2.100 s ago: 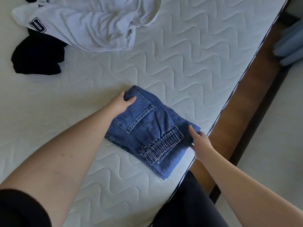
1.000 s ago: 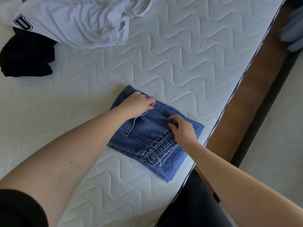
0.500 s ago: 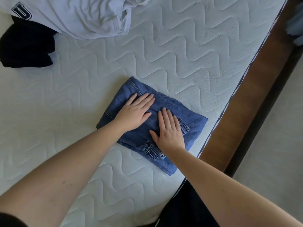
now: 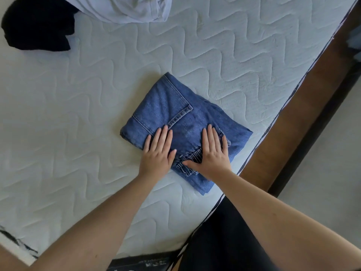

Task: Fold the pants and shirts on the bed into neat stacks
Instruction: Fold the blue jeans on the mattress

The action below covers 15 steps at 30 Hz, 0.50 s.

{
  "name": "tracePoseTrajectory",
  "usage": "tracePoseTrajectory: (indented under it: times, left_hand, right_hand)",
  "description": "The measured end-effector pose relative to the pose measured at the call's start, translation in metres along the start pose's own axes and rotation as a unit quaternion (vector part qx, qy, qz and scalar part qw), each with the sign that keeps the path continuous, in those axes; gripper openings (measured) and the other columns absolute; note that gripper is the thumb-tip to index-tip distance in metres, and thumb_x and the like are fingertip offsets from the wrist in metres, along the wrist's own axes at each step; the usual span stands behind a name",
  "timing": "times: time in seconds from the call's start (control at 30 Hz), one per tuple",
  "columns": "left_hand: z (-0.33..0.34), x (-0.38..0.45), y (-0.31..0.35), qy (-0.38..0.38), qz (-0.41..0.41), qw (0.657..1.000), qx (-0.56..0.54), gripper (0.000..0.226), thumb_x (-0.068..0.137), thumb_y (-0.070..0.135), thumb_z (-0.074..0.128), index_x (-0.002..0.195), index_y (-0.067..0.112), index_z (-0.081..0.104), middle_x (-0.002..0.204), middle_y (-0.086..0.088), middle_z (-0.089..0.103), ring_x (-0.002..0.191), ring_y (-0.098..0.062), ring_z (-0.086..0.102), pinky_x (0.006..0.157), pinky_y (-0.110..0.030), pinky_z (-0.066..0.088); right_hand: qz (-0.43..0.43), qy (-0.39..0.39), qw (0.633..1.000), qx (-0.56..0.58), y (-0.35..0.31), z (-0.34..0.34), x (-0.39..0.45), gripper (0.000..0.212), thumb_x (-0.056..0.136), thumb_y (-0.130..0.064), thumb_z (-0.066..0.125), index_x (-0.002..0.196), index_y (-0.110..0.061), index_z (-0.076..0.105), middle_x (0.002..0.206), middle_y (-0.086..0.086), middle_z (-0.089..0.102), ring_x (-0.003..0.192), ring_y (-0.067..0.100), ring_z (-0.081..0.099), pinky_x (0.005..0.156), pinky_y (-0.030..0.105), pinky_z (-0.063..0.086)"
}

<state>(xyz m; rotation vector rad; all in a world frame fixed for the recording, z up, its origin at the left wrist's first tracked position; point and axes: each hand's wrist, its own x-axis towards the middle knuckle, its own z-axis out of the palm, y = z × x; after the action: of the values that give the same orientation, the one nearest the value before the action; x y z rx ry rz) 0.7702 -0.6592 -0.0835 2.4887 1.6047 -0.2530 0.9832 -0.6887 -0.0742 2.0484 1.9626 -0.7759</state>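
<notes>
A pair of blue jeans [image 4: 175, 106] lies folded into a compact square on the white quilted mattress [image 4: 224, 51], close to its right edge. My left hand [image 4: 157, 153] lies flat with straight fingers on the near left part of the jeans. My right hand [image 4: 212, 153] presses flat on the near right part, over the gathered elastic cuff. A crumpled white shirt [image 4: 127, 8] sits at the top edge of the view. A black garment [image 4: 37, 26] is bunched at the top left.
The mattress edge runs diagonally down the right side, with a brown wooden bed frame [image 4: 304, 122] beyond it and pale floor [image 4: 328, 173] past that. My dark-clothed legs [image 4: 220, 241] stand against the near edge.
Both hands went from gripping and adjusting the jeans' edges to lying flat on top. In the last half second they slid toward me across the denim. The view shifted, so the shirt sits higher.
</notes>
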Motion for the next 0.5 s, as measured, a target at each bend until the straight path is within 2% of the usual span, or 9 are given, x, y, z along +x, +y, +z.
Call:
tracePoseTrajectory:
  times: [0.1,0.17,0.27,0.33,0.43,0.5]
  left_hand:
    - [-0.005,0.009,0.005,-0.046,-0.013,0.999,0.002,0.061,0.104,0.046,0.024,0.156,0.015,0.018,0.164,-0.006,0.012,0.15,-0.023,0.015,0.121,-0.047,0.016]
    - [-0.014,0.014,0.003,-0.099,-0.019,0.995,-0.011,0.063,0.102,0.047,0.026,0.157,0.018,0.014,0.165,-0.004,0.006,0.151,-0.022,0.01,0.121,-0.045,0.01]
    - [-0.04,0.028,-0.002,-0.2,-0.011,0.979,-0.039,0.066,0.101,0.05,0.028,0.157,0.021,0.008,0.165,0.0,-0.006,0.151,-0.02,0.002,0.121,-0.045,0.009]
    - [-0.067,0.031,-0.001,-0.23,-0.01,0.971,-0.064,0.064,0.101,0.052,0.029,0.156,0.022,0.016,0.165,0.0,0.003,0.15,-0.021,0.01,0.12,-0.045,0.016]
    - [-0.106,0.008,0.006,-0.154,-0.009,0.986,-0.059,0.057,0.102,0.05,0.029,0.151,0.022,0.031,0.155,-0.006,0.034,0.14,-0.026,0.034,0.111,-0.043,0.033]
    - [-0.131,-0.019,0.006,-0.093,-0.008,0.994,-0.052,0.052,0.102,0.047,0.031,0.146,0.02,0.041,0.141,-0.007,0.05,0.129,-0.026,0.046,0.102,-0.042,0.04]
  right_hand:
    - [-0.006,-0.032,0.999,0.006,0.002,-0.001,0.012,0.126,0.062,-0.101,0.01,0.148,-0.017,-0.03,0.156,0.0,-0.034,0.139,0.012,-0.039,0.112,0.039,-0.028]
    - [-0.005,-0.065,0.998,0.002,0.002,-0.006,0.016,0.128,0.059,-0.101,0.011,0.146,-0.018,-0.033,0.155,-0.001,-0.036,0.137,0.011,-0.041,0.111,0.039,-0.029]
    - [-0.007,-0.112,0.993,-0.024,-0.001,-0.028,0.019,0.127,0.068,-0.094,0.031,0.15,-0.017,-0.026,0.16,0.003,-0.026,0.147,0.018,-0.024,0.116,0.042,-0.018]
    - [-0.016,-0.126,0.991,-0.042,-0.002,-0.051,0.017,0.115,0.079,-0.082,0.042,0.154,-0.017,-0.016,0.163,0.005,-0.016,0.151,0.022,-0.007,0.12,0.043,-0.005]
    - [-0.024,-0.15,0.987,-0.049,-0.002,-0.085,-0.001,0.087,0.094,-0.062,0.042,0.157,-0.017,0.002,0.165,0.005,0.0,0.151,0.023,0.01,0.12,0.044,0.014]
    - [-0.016,-0.151,0.987,-0.052,-0.005,-0.103,-0.024,0.073,0.097,-0.054,0.043,0.154,-0.014,0.018,0.162,0.005,0.018,0.146,0.025,0.025,0.115,0.044,0.026]
